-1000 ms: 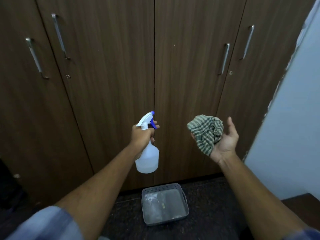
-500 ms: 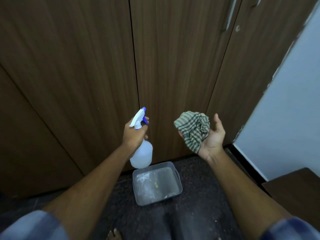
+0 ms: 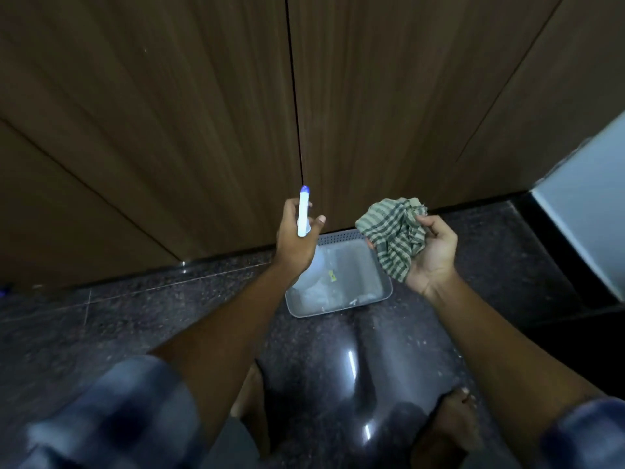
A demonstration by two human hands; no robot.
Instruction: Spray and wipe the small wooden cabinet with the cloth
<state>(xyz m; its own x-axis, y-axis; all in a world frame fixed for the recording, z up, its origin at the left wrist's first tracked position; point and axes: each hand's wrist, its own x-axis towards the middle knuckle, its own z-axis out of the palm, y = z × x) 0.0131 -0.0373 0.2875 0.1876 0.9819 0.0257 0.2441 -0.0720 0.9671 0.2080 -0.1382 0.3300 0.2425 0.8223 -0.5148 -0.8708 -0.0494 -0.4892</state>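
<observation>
**Desk:** What can't you make out from there?

**Me:** Most of the spray bottle (image 3: 303, 211). I see it nearly end-on, a white head with a blue tip aimed at the door seam. Its cloudy body is largely hidden behind my left hand (image 3: 297, 242), whose fingers are wrapped round the neck. I can't tell whether one is on the trigger. My sleeves (image 3: 101, 418) are a blue blur, and the tops of the doors are cut off.

**Desk:** And the cloth?

**Me:** The cloth (image 3: 394, 238) is checked green and pale. It sits crumpled in my upturned right hand (image 3: 433, 252), with the fingers curled in around it.

**Desk:** Materials?

**Me:** The wooden cabinet (image 3: 169, 113) fills the upper frame straight ahead of both hands. Its flat dark-brown doors have straight grain and thin black seams. Beneath my hands a rectangular grey plastic basket (image 3: 338, 309) with a perforated rim stands on the floor, just in front of the doors. Its contents are pale and too hazy to name.

**Desk:** The room?

**Me:** The floor (image 3: 135, 316) is dark, speckled, polished stone that catches glints of light. A pale wall (image 3: 592, 214) with black skirting stands on the right. My bare feet (image 3: 453, 418) show at the bottom.
</observation>
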